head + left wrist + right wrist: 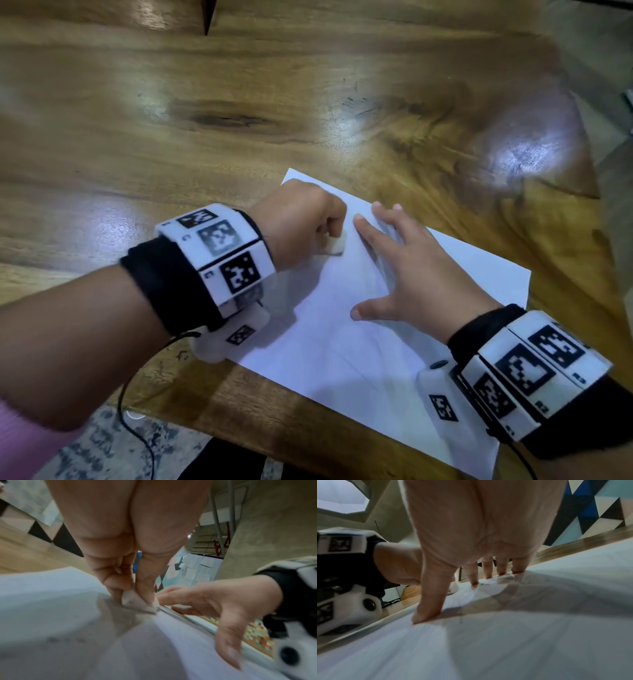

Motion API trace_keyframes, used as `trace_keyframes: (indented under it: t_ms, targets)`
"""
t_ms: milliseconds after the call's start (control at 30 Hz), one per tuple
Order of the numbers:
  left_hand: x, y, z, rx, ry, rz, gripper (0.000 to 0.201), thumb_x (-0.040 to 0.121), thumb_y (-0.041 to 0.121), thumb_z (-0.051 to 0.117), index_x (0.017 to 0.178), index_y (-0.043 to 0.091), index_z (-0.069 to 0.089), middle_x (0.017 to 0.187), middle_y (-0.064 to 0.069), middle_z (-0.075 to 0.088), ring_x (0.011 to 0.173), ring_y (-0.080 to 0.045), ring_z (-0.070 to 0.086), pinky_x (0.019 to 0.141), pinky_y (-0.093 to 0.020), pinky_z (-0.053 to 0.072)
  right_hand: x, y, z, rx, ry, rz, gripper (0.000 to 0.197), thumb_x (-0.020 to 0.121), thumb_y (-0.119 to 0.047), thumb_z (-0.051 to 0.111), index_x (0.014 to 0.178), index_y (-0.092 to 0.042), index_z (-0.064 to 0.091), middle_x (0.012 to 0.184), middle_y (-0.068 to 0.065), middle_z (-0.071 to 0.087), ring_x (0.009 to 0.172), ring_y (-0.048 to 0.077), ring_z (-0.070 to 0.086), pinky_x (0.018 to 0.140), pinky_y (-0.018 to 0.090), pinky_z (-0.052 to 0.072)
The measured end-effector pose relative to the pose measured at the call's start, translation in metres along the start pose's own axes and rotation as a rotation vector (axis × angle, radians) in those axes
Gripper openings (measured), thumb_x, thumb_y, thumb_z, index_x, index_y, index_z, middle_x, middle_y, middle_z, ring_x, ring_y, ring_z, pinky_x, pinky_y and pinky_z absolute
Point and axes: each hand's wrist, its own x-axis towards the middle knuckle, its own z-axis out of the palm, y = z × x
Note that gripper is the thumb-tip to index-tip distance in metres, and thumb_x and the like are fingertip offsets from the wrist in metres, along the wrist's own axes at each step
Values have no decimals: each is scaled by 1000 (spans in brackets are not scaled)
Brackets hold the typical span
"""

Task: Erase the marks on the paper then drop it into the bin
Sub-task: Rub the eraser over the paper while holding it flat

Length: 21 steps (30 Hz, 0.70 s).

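A white sheet of paper (359, 342) lies slantwise on the wooden table near its front edge. My left hand (301, 222) pinches a small white eraser (337, 244) and presses it onto the paper near the far corner. In the left wrist view the eraser (137, 603) sits between thumb and fingertips, its lower edge on the sheet (51, 601). My right hand (411, 267) lies flat with spread fingers on the paper, just right of the eraser. In the right wrist view the right hand's fingertips (474, 583) and thumb press the sheet (505, 642). Faint pencil lines show on the paper. No bin is in view.
The wooden table (205, 120) stretches far and left of the paper, glossy with light reflections. Its front edge (191, 404) runs just below the sheet, with speckled floor beneath. A black cable (137, 428) hangs from my left wrist band.
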Motion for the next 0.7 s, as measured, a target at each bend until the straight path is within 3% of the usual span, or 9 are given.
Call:
trace_keyframes:
  t_ms: [67, 167, 233, 400, 500, 600, 700]
  targets:
    - [-6, 3, 6, -8, 0, 38, 9, 78, 20, 63, 80, 12, 64, 75, 0, 52, 70, -17, 43, 52, -24, 24, 0, 0, 0, 5, -1, -2, 114, 60, -49, 79, 147, -35, 7, 155, -16, -7, 142, 5, -14, 111, 19, 2]
    - [-33, -1, 13, -19, -161, 137, 11, 75, 20, 65, 67, 14, 61, 72, 0, 61, 64, -16, 49, 51, -9, 30, 0, 0, -1, 17, -10, 4, 113, 61, -48, 79, 147, -36, 7, 154, -17, -8, 142, 5, -15, 109, 18, 2]
    - [-36, -3, 13, -38, -223, 131, 7, 73, 13, 66, 68, 14, 62, 68, 7, 59, 61, -8, 51, 53, -7, 32, 0, 0, -1, 18, -11, 2, 113, 62, -48, 79, 147, -36, 6, 154, -17, -9, 142, 5, -15, 110, 18, 2]
    - [-1, 10, 9, -42, -5, 83, 6, 76, 16, 63, 81, 12, 65, 76, 2, 50, 71, -15, 42, 59, 0, 29, 0, -1, -1, 12, -5, -1, 112, 61, -47, 80, 147, -36, 9, 155, -15, -8, 142, 6, -14, 109, 18, 1]
    - [-19, 6, 12, -21, -94, 141, 13, 75, 15, 63, 64, 16, 58, 67, 4, 53, 61, -13, 45, 54, -5, 31, 0, -1, -1, 17, -2, -1, 112, 61, -46, 80, 147, -35, 9, 155, -15, -6, 143, 6, -13, 110, 19, 3]
    - [-38, 1, 14, -3, -254, 151, 11, 77, 20, 63, 69, 12, 62, 77, -3, 65, 70, -18, 56, 54, -10, 32, -1, -1, -2, 23, -5, 4, 113, 61, -46, 80, 147, -34, 8, 155, -15, -7, 142, 5, -14, 112, 19, 3]
    - [-19, 1, 5, 4, -116, 125, 10, 75, 20, 60, 74, 11, 65, 80, -9, 67, 72, -24, 55, 52, -24, 26, 0, -2, -2, 8, -4, 1, 113, 61, -47, 80, 147, -34, 7, 155, -14, -7, 143, 6, -14, 112, 20, 3]
